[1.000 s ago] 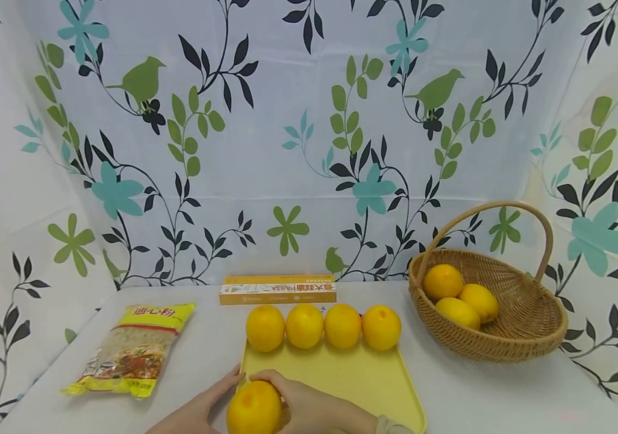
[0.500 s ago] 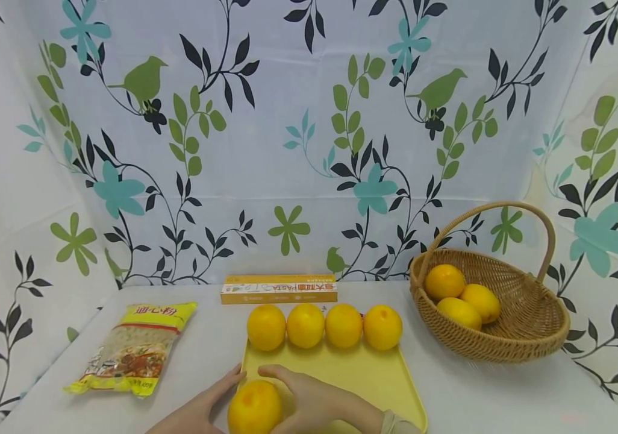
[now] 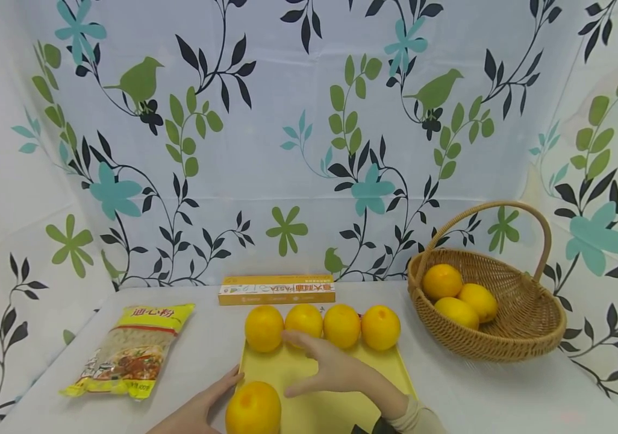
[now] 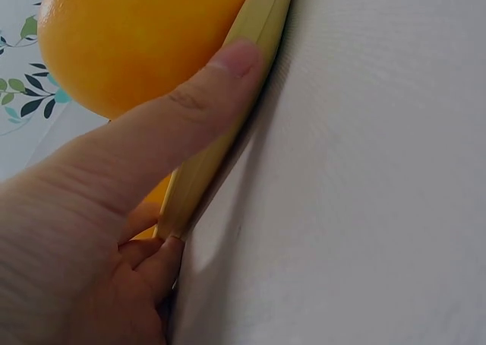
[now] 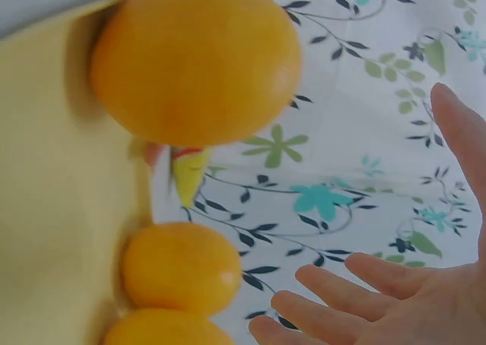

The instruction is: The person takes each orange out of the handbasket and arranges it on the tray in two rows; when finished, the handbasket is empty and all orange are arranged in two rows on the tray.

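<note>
In the head view a large orange (image 3: 253, 408) sits in the front left corner of the yellow tray (image 3: 341, 392). My left hand (image 3: 195, 410) lies along the tray's left side, fingers extended to the rim. Its thumb (image 4: 220, 75) lies straight across the tray's outer wall in the left wrist view, below the orange. My right hand (image 3: 336, 367) hovers over the tray, thumb and fingers spread and holding nothing. Several more oranges (image 3: 341, 325) stand in a row along the tray's back edge; the right fingertips overlap this row in the head view.
A wicker basket (image 3: 526, 346) with an orange and two lemons (image 3: 477, 301) stands at the right. A bag of pasta (image 3: 130, 352) lies at the left. Behind the tray is a flat pasta box (image 3: 276, 290), before a leaf-patterned cloth (image 3: 298, 150).
My right hand has let go of the front orange and moved up and right over the tray, its fingers spread. The orange and my left hand have stayed in place.
</note>
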`<action>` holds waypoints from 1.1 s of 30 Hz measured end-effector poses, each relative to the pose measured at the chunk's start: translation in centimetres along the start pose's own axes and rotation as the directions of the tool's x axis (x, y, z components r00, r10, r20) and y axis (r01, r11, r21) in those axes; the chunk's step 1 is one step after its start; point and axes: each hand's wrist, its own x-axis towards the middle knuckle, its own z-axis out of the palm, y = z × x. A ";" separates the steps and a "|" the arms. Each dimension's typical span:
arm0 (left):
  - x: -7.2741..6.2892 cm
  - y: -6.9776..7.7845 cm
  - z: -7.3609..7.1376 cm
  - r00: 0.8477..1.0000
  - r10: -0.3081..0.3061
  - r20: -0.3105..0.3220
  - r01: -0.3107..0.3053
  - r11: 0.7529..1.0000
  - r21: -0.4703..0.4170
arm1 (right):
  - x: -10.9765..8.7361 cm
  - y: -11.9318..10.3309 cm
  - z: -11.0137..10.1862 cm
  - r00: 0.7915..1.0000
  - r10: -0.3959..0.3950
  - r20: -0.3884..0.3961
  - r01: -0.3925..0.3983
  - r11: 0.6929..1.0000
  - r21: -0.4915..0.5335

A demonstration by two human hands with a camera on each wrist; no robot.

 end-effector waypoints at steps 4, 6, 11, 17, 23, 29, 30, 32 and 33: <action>-0.1 0.3 0.0 0.999 -0.049 0.015 0.051 0.992 -0.118 | -0.6 -0.7 -1.4 0.998 0.011 -0.066 -0.006 0.997 0.082; -0.1 0.4 -0.1 0.997 -0.072 0.024 0.075 0.982 -0.174 | -1.0 -1.1 -2.3 0.994 0.019 -0.105 -0.006 0.992 0.123; -0.1 0.3 -0.2 0.997 -0.067 0.039 0.074 0.975 -0.208 | -2.6 -2.3 -6.6 0.978 0.007 -0.208 0.012 0.995 0.094; 0.1 0.1 -0.3 0.998 -0.050 0.041 0.057 0.979 -0.195 | -6.4 -3.6 -13.6 0.936 0.055 -0.348 -0.067 0.997 -0.023; 0.1 0.0 -0.5 0.998 -0.016 0.065 0.027 0.984 -0.175 | -9.7 -3.3 -19.7 0.889 0.153 -0.432 -0.236 0.961 -0.144; 0.1 -0.1 -0.7 0.997 0.011 0.070 0.001 0.987 -0.162 | -11.2 -0.4 -24.0 0.797 0.214 -0.565 -0.391 0.895 -0.213; 0.1 -0.2 -0.7 0.998 0.012 0.070 -0.001 0.988 -0.155 | -11.3 0.6 -24.7 0.777 0.204 -0.595 -0.391 0.898 -0.202; -0.1 -0.3 -0.6 0.998 0.015 0.067 -0.006 0.991 -0.134 | -11.4 3.6 -26.5 0.745 0.177 -0.643 -0.352 0.923 -0.154; -0.2 -0.4 -0.6 0.998 0.017 0.067 -0.009 0.992 -0.125 | -11.5 5.9 -27.6 0.727 0.148 -0.670 -0.309 0.942 -0.127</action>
